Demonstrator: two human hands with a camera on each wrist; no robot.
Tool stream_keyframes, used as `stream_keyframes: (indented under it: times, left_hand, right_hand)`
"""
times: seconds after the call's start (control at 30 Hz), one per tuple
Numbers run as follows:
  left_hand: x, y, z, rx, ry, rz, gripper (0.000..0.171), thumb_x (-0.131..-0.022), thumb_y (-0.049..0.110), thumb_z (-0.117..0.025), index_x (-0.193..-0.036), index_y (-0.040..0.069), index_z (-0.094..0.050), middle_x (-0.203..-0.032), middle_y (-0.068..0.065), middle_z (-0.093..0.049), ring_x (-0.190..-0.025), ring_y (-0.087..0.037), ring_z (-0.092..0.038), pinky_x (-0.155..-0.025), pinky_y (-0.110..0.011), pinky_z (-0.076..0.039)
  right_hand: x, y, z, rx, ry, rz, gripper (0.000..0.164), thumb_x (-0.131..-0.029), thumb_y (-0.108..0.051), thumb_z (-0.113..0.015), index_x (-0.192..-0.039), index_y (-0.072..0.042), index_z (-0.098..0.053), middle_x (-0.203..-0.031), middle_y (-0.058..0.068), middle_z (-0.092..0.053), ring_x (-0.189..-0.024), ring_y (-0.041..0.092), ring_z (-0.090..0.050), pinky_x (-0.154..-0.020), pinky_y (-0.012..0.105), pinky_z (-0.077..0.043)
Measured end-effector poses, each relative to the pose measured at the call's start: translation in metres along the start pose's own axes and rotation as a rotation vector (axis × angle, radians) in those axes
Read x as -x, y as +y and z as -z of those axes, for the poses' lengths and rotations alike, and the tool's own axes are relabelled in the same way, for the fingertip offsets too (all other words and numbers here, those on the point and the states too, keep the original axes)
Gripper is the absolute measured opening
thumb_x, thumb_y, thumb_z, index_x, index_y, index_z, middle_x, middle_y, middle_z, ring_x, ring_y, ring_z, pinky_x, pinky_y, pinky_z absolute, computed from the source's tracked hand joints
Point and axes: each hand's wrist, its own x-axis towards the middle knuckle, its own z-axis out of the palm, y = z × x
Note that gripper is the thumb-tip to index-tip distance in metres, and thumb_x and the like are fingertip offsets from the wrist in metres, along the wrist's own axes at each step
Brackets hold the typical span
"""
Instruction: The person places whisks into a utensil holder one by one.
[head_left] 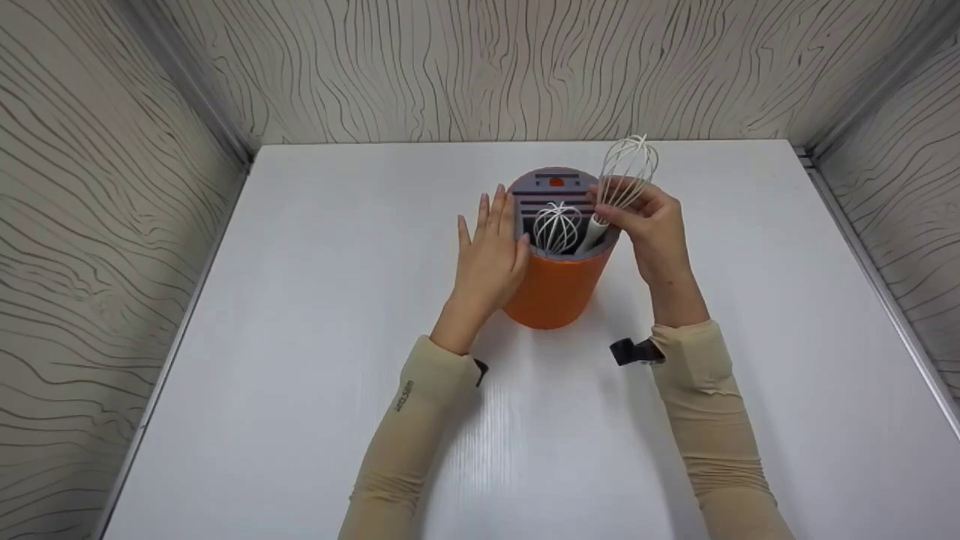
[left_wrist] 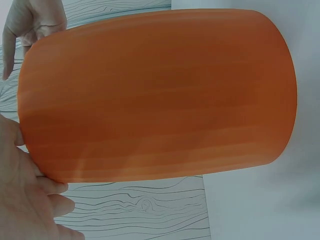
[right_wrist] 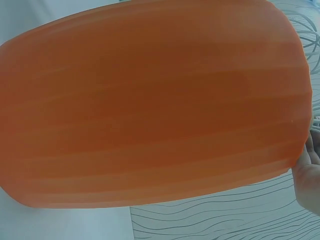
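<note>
An orange utensil holder [head_left: 559,296] with a grey slotted top stands upright on the table. My left hand [head_left: 487,266] rests against its left side, fingers straight and the thumb at the rim. With my right hand [head_left: 660,229] I pinch a white whisk [head_left: 628,169] near the base of its wires. This whisk's handle slants down into the holder's front opening, its lower end hidden inside. A second white whisk [head_left: 556,227] sits in the same opening, wires up. In both wrist views the orange wall [left_wrist: 160,95] fills most of the picture.
The white table [head_left: 322,300] reaches back to a wood-patterned wall [head_left: 480,67], with similar panels at left and right. Behind the front opening, the holder's top has several narrow slots [head_left: 555,193]. A black strap [head_left: 634,351] sticks out from the right cuff.
</note>
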Motion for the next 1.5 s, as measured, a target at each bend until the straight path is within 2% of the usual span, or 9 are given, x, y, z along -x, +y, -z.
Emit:
stream_keyframes:
  times: [0.43,0.6,0.8,1.03,1.23,1.5]
  left_hand:
    - [0.0000,0.0003,0.0009,0.013,-0.005,0.007,0.059,-0.100,0.030,-0.034,-0.150,0.002,-0.020,-0.157,-0.010,-0.014,-0.144,-0.027,-0.008,-0.110,-0.057,-0.007]
    - [-0.0001,0.0001,0.0005,0.009,0.007,0.001,0.059,-0.100,0.030,-0.034,-0.150,0.001,-0.020,-0.157,-0.011,-0.015,-0.143,-0.028,-0.009,-0.110,-0.058,-0.008]
    - [-0.0004,-0.0005,-0.0009,0.006,0.011,-0.001,0.059,-0.099,0.030,-0.035,-0.149,0.001,-0.021,-0.156,-0.011,-0.016,-0.143,-0.028,-0.010,-0.110,-0.058,-0.008]
    - [-0.0005,0.0001,-0.0023,0.020,0.003,0.011,0.060,-0.099,0.031,-0.034,-0.150,0.002,-0.020,-0.157,-0.010,-0.015,-0.144,-0.027,-0.009,-0.110,-0.056,-0.005]
    - [0.0005,-0.0006,-0.0029,0.015,-0.009,0.023,0.060,-0.099,0.031,-0.034,-0.150,0.002,-0.020,-0.157,-0.009,-0.014,-0.144,-0.027,-0.008,-0.110,-0.056,-0.005]
    - [-0.0004,-0.0015,-0.0037,0.019,0.007,0.009,0.059,-0.099,0.031,-0.033,-0.150,0.002,-0.021,-0.157,-0.010,-0.015,-0.144,-0.027,-0.009,-0.110,-0.057,-0.007]
  right_hand:
    - [0.0001,-0.0016,-0.0007,-0.009,-0.012,-0.012,0.036,-0.077,0.010,-0.070,-0.111,0.004,-0.063,-0.107,0.014,-0.068,-0.102,0.022,-0.065,-0.089,0.029,-0.047]
    - [-0.0001,-0.0012,-0.0017,-0.010,0.001,-0.008,0.036,-0.075,0.012,-0.070,-0.110,0.003,-0.064,-0.105,0.013,-0.068,-0.101,0.022,-0.065,-0.089,0.029,-0.047]
    - [-0.0007,-0.0015,-0.0024,-0.025,-0.023,0.016,0.039,-0.075,0.014,-0.068,-0.113,0.005,-0.060,-0.107,0.011,-0.068,-0.104,0.022,-0.062,-0.091,0.029,-0.046]
    - [0.0009,-0.0003,-0.0018,0.019,-0.029,0.015,0.043,-0.077,0.010,-0.069,-0.118,0.006,-0.057,-0.110,0.009,-0.067,-0.108,0.023,-0.060,-0.096,0.030,-0.042]
    - [0.0015,0.0006,-0.0021,0.045,-0.034,0.023,0.044,-0.077,0.007,-0.070,-0.119,0.001,-0.059,-0.113,0.012,-0.066,-0.111,0.024,-0.058,-0.100,0.033,-0.040]
    - [-0.0002,-0.0001,-0.0017,-0.003,-0.054,0.046,0.044,-0.076,0.012,-0.068,-0.118,0.002,-0.059,-0.112,0.009,-0.066,-0.109,0.023,-0.058,-0.096,0.030,-0.042]
